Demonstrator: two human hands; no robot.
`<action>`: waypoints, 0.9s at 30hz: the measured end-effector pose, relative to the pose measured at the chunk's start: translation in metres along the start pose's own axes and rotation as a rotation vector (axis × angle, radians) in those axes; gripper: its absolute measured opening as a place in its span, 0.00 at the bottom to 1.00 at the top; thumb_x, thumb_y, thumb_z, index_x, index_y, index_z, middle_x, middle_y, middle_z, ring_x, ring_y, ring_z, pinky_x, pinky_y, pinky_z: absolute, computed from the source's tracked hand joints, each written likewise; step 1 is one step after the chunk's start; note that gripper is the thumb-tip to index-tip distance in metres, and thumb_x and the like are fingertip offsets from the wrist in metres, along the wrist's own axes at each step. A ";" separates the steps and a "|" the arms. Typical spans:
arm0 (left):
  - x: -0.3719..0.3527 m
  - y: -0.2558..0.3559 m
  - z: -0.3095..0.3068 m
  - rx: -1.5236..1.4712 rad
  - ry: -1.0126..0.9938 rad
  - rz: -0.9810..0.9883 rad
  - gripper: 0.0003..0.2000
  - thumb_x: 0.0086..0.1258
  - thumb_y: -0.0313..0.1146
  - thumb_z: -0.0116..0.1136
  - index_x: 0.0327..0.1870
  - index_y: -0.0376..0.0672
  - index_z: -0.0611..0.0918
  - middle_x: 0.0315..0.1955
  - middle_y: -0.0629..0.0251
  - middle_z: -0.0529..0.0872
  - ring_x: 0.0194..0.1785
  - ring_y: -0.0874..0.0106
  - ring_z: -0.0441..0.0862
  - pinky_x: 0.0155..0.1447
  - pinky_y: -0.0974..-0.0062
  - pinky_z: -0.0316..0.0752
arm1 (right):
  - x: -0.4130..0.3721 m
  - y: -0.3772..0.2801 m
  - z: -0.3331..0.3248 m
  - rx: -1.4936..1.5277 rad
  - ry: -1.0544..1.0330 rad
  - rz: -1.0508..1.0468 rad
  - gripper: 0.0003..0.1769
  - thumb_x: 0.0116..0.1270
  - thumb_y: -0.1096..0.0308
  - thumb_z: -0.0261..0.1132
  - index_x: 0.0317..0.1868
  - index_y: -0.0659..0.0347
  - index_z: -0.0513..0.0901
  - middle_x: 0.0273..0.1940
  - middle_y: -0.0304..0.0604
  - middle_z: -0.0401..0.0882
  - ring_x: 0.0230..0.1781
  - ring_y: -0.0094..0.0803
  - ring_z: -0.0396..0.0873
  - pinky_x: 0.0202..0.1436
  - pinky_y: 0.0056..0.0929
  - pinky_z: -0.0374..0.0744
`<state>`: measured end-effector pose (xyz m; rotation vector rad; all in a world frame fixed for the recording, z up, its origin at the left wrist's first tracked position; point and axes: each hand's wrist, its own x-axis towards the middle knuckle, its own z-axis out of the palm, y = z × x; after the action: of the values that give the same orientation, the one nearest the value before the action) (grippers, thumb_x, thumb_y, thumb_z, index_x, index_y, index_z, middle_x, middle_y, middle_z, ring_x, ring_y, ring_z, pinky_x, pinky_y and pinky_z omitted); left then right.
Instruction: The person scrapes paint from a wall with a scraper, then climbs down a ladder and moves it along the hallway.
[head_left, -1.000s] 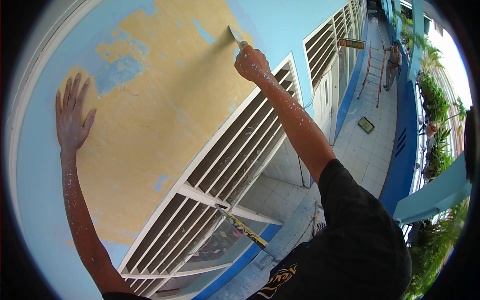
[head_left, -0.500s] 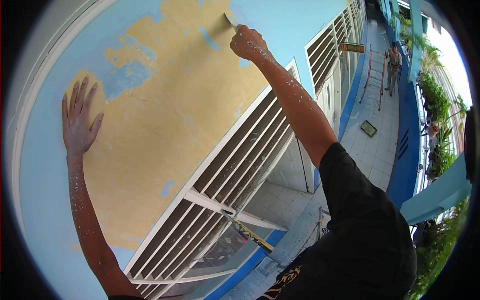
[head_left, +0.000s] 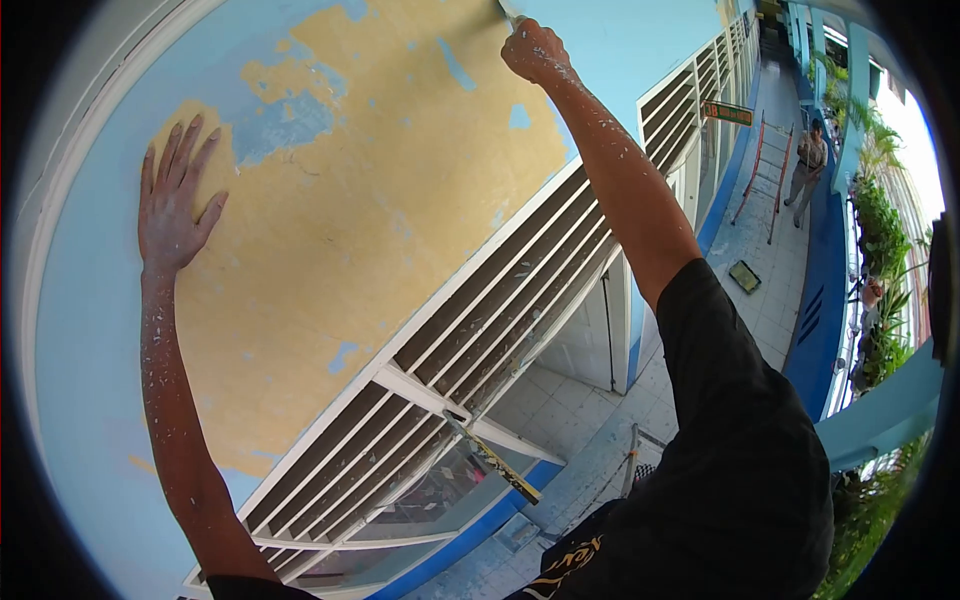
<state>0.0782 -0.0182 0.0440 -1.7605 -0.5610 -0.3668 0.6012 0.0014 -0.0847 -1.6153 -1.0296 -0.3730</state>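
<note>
My left hand [head_left: 178,205] lies flat on the wall with its fingers spread, over the left edge of a bare tan patch [head_left: 330,230]. Flecks of paint dot both forearms. At the top of the view, my right hand [head_left: 537,52] is closed around a paint scraper [head_left: 514,18]. Its blade is against or very near the wall, partly cut off by the frame's edge. Remnants of blue paint [head_left: 285,128] show on the tan patch between my hands, and light blue paint [head_left: 610,50] surrounds it.
Below the patch runs a white slatted window [head_left: 500,290]. A yellow-and-black bar-shaped tool [head_left: 495,460] rests across its frame. Along the tiled walkway stand a red ladder [head_left: 768,175] and a person [head_left: 808,165]; a tray [head_left: 744,277] lies on the floor. A sign [head_left: 727,112] juts from the wall.
The view has shifted, so the wall appears farther right and slightly higher. My right hand and the scraper have moved a little up and right along the wall. My left hand stays flat there.
</note>
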 end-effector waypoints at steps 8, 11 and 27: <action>-0.004 0.001 0.014 0.050 0.070 -0.069 0.39 0.73 0.56 0.61 0.85 0.69 0.61 0.86 0.77 0.56 0.87 0.65 0.52 0.89 0.46 0.42 | -0.213 -0.085 0.008 0.033 -0.206 -0.355 0.36 0.71 0.69 0.63 0.79 0.51 0.64 0.34 0.60 0.84 0.29 0.60 0.86 0.34 0.58 0.84; 0.000 0.010 0.019 0.063 0.144 -0.138 0.40 0.72 0.60 0.61 0.85 0.71 0.60 0.86 0.77 0.54 0.88 0.65 0.50 0.89 0.43 0.40 | -0.236 -0.109 0.008 0.019 -0.238 -0.389 0.39 0.71 0.69 0.64 0.81 0.49 0.63 0.33 0.57 0.83 0.27 0.55 0.86 0.30 0.52 0.84; -0.001 0.013 0.028 0.058 0.262 -0.176 0.40 0.76 0.66 0.53 0.86 0.69 0.57 0.86 0.76 0.55 0.88 0.63 0.51 0.88 0.42 0.41 | -0.183 -0.168 0.020 0.042 0.002 -0.587 0.36 0.73 0.67 0.65 0.80 0.45 0.67 0.32 0.53 0.82 0.24 0.51 0.86 0.25 0.50 0.83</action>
<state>0.0834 0.0057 0.0258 -1.5808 -0.5329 -0.6867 0.3612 -0.0596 -0.1144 -1.2495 -1.4940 -0.7367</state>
